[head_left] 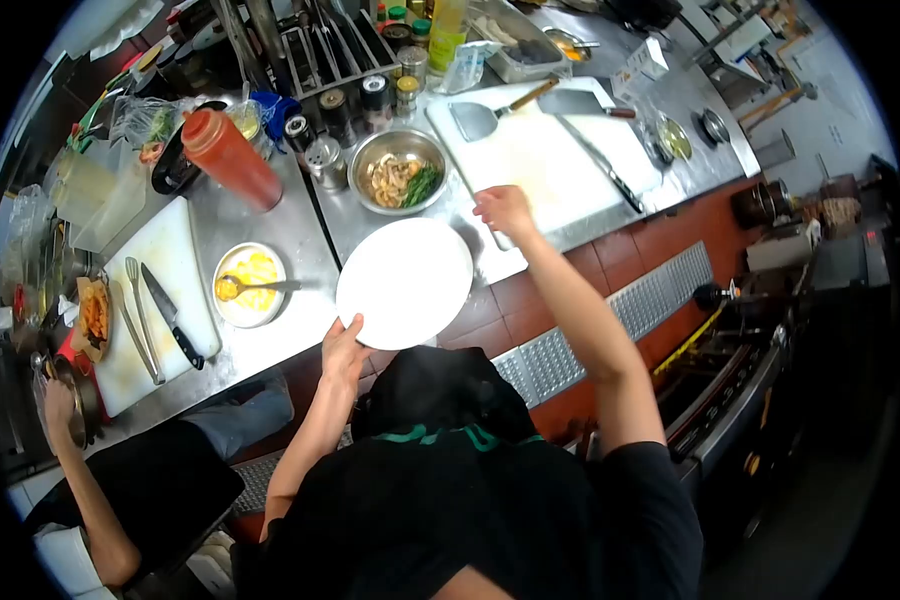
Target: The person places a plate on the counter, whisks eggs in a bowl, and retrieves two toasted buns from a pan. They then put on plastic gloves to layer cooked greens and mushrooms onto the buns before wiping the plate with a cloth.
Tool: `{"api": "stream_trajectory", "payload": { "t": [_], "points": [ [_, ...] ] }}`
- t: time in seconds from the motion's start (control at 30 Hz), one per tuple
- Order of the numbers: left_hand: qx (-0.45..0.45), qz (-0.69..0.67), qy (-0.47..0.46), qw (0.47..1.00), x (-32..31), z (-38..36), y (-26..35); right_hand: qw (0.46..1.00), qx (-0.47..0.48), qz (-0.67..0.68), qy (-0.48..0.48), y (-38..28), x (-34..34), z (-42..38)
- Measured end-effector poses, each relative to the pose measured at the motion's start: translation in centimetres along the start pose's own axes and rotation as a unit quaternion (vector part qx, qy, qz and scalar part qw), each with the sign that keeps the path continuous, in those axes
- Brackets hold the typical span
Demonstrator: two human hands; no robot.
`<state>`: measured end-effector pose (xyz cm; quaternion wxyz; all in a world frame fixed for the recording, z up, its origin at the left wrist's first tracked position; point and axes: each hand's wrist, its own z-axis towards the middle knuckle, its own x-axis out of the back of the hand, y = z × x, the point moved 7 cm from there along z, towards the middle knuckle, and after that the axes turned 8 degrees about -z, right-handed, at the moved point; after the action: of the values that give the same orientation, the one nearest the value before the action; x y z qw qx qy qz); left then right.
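Note:
My left hand (344, 350) grips the lower left rim of a large white plate (405, 284), thumb on top. The plate is bare and lies at the counter's front edge. My right hand (505, 212) is over the near left edge of a white cutting board (530, 150), its fingers curled; whether they hold anything is too small to tell. A metal bowl (398, 171) with mushrooms and greens stands just behind the plate. Left of the plate is a white dish (250, 285) with yellow food and a spoon.
Two spatulas (475, 121) and a long knife (600, 160) lie on the right board. A red squeeze bottle (232, 160) and spice jars stand behind. At the far left, a co-worker's hand (58, 402) is beside a board (170, 300) with a knife and tongs.

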<state>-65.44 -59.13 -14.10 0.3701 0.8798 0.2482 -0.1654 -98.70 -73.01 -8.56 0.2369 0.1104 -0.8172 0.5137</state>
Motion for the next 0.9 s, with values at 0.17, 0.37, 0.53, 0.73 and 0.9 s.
{"api": "stream_trajectory", "payload": {
  "t": [0.17, 0.37, 0.53, 0.73, 0.9],
  "points": [
    [-0.09, -0.042, 0.168, 0.981, -0.9, -0.9, 0.0, 0.998, 0.009, 0.01, -0.063, -0.6, -7.3, 7.8],
    [-0.17, -0.158, 0.232, 0.945, -0.7, 3.1, -2.9, 0.99, 0.116, -0.075, -0.042, -2.1, -5.3, 13.0],
    [-0.27, -0.07, 0.289, 0.916, -2.7, 0.5, -1.4, 0.961, 0.137, -0.186, -0.152, -7.3, -1.3, 12.4],
    [-0.296, 0.03, 0.158, 0.942, -7.8, -4.4, 2.9, 0.877, 0.462, -0.031, -0.131, -33.0, -2.6, 9.6],
    [-0.272, 0.065, -0.057, 0.958, -12.4, -8.3, 9.3, 0.865, 0.325, 0.183, -0.336, -51.2, -16.2, 3.9]
  ]
}}
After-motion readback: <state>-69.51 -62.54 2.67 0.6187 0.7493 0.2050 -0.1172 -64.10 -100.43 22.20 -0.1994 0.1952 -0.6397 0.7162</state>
